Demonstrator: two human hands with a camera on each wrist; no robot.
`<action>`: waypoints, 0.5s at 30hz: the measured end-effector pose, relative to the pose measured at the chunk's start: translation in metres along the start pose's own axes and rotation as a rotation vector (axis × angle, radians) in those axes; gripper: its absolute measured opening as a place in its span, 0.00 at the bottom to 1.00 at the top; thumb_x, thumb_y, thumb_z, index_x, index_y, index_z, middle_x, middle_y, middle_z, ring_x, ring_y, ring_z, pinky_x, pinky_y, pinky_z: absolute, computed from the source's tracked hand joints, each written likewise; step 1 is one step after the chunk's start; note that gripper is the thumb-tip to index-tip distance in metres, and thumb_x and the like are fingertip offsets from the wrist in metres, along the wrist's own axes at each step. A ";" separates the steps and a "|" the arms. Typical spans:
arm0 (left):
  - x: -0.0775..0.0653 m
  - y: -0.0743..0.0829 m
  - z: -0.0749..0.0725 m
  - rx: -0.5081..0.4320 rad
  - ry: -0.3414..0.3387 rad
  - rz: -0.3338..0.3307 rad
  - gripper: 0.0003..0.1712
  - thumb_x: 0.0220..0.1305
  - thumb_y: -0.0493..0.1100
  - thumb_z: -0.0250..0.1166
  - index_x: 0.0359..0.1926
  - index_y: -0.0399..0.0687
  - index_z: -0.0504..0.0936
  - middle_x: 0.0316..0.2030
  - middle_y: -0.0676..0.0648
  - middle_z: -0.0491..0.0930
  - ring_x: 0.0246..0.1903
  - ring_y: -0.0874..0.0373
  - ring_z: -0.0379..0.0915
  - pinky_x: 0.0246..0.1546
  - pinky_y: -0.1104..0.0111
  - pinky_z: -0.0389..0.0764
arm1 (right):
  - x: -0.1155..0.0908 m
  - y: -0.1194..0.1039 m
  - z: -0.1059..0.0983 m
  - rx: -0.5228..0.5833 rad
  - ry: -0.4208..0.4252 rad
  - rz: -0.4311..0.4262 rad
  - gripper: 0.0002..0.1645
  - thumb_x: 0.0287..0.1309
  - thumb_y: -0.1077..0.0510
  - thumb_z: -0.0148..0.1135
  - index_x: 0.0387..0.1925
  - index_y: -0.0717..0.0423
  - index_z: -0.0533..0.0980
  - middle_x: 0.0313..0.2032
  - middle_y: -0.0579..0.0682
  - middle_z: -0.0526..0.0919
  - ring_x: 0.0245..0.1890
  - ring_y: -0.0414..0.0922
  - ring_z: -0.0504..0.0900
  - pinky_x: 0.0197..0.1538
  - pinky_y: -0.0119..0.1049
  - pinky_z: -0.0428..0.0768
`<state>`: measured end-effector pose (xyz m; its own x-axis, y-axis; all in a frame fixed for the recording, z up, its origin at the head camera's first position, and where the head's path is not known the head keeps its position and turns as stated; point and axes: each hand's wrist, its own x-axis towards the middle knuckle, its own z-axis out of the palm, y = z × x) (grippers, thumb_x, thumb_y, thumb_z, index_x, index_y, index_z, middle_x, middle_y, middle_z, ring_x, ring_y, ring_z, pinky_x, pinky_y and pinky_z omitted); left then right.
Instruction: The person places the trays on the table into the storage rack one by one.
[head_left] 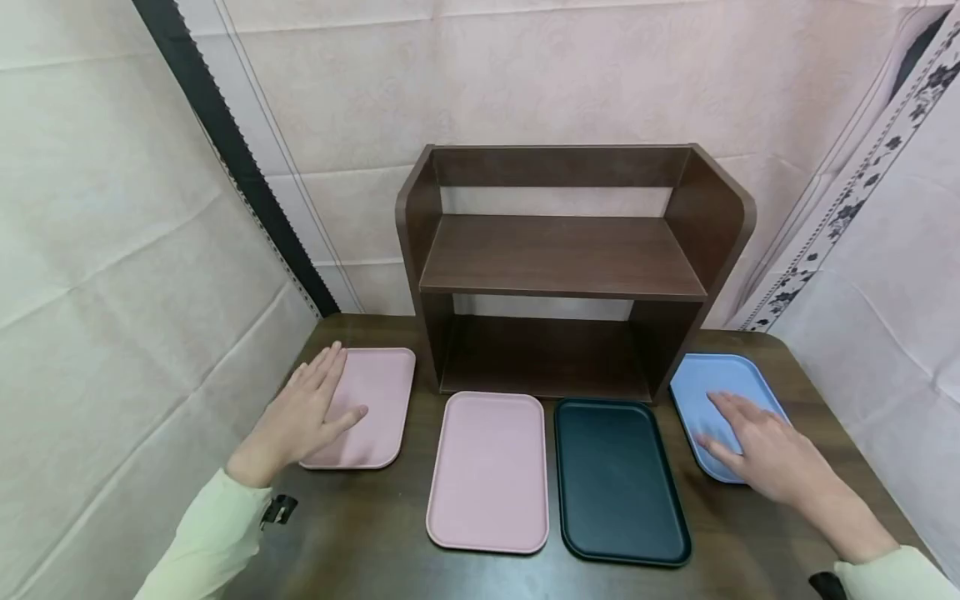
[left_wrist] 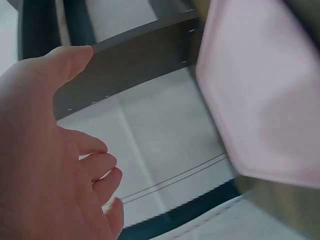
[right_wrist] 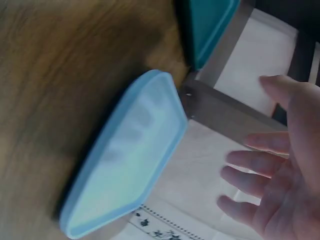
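Note:
My left hand (head_left: 303, 414) hovers over the left edge of a pink tray (head_left: 381, 400), fingers straight and thumb spread, holding nothing. In the left wrist view that pink tray (left_wrist: 265, 95) lies apart from the fingers. On the right, my right hand (head_left: 772, 450) is held over a light blue tray (head_left: 720, 379) with its fingers spread. The right wrist view shows a gap between these fingers and the blue tray (right_wrist: 125, 165). Between the hands lie a second pink tray (head_left: 489, 475) and a dark green tray (head_left: 622, 483), side by side.
A dark brown two-tier wooden shelf (head_left: 562, 254) stands at the back of the wooden table (head_left: 360, 533), behind the middle trays. Its two levels hold nothing. White cloth (head_left: 570, 75) hangs behind and at both sides.

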<state>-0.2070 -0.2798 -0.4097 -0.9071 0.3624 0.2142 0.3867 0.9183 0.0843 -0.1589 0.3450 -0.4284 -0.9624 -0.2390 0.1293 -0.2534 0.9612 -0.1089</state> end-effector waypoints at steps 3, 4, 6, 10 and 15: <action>0.008 0.003 -0.018 -0.022 0.016 0.027 0.54 0.65 0.67 0.54 0.76 0.38 0.43 0.77 0.39 0.41 0.76 0.42 0.41 0.75 0.47 0.49 | 0.000 -0.005 -0.010 0.025 -0.015 -0.002 0.42 0.60 0.34 0.57 0.62 0.63 0.70 0.58 0.67 0.77 0.56 0.66 0.76 0.50 0.64 0.78; 0.010 0.004 -0.024 -0.024 0.017 0.036 0.54 0.65 0.66 0.54 0.76 0.38 0.42 0.77 0.39 0.41 0.76 0.42 0.40 0.75 0.47 0.49 | 0.000 -0.007 -0.013 0.035 -0.024 -0.002 0.41 0.59 0.35 0.60 0.60 0.63 0.72 0.55 0.66 0.79 0.54 0.64 0.79 0.48 0.62 0.79; 0.016 0.007 -0.037 -0.024 0.017 0.042 0.54 0.65 0.66 0.54 0.76 0.38 0.42 0.77 0.40 0.41 0.77 0.43 0.39 0.75 0.48 0.49 | -0.001 -0.009 -0.019 0.056 -0.041 -0.015 0.37 0.56 0.39 0.64 0.55 0.65 0.75 0.49 0.64 0.83 0.48 0.61 0.82 0.46 0.59 0.81; 0.026 0.015 -0.065 -0.010 0.027 0.065 0.53 0.66 0.64 0.55 0.75 0.36 0.43 0.77 0.38 0.41 0.77 0.43 0.38 0.74 0.46 0.52 | -0.001 -0.015 -0.026 0.083 -0.050 -0.057 0.25 0.51 0.46 0.71 0.42 0.61 0.81 0.35 0.52 0.86 0.35 0.48 0.84 0.37 0.48 0.84; 0.042 0.026 -0.104 0.016 0.063 0.096 0.53 0.67 0.63 0.54 0.76 0.39 0.39 0.77 0.39 0.39 0.77 0.45 0.37 0.74 0.46 0.51 | -0.002 -0.022 -0.029 0.104 -0.059 -0.107 0.16 0.47 0.49 0.73 0.33 0.55 0.81 0.27 0.42 0.84 0.29 0.38 0.81 0.31 0.36 0.81</action>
<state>-0.2174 -0.2570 -0.2970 -0.8536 0.4387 0.2810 0.4683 0.8824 0.0447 -0.1489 0.3283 -0.3974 -0.9327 -0.3498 0.0876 -0.3605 0.9111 -0.1998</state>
